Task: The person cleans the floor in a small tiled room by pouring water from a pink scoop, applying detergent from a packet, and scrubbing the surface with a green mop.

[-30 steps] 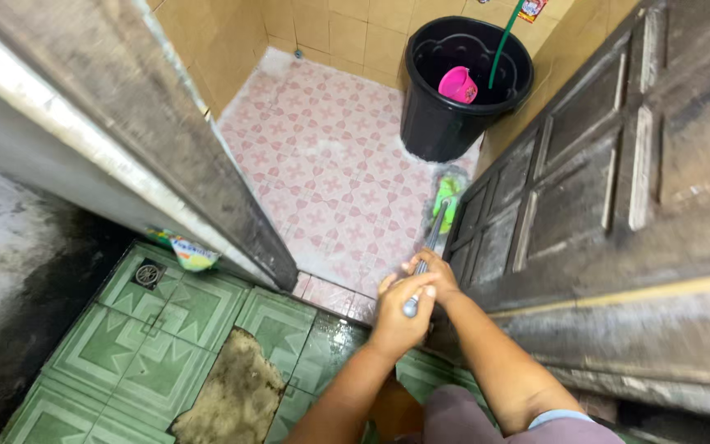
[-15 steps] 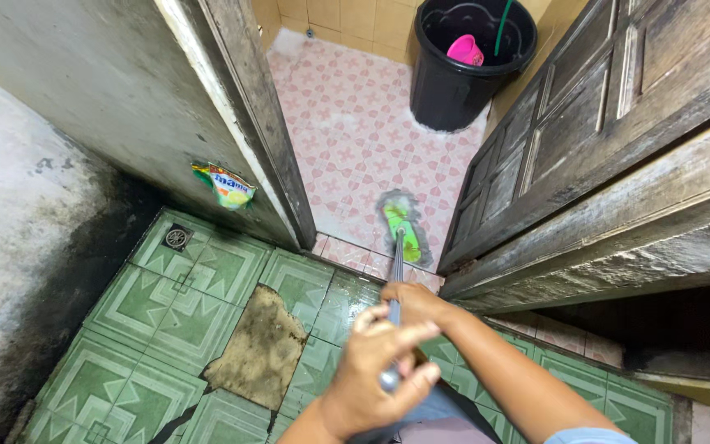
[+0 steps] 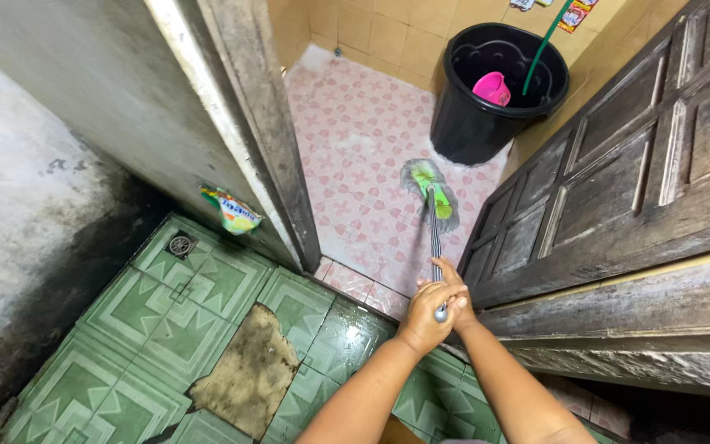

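Hands [image 3: 437, 308] grip mop [image 3: 431, 193] btwn door [image 3: 618, 189], bucket [image 3: 499, 82].

I see pink floor [image 3: 347, 164]: black bucket [image 3: 486, 123], green mop head [image 3: 431, 191] | green floor [image 3: 149, 312]: round drain [image 3: 181, 243], brown worn patch [image 3: 250, 372]
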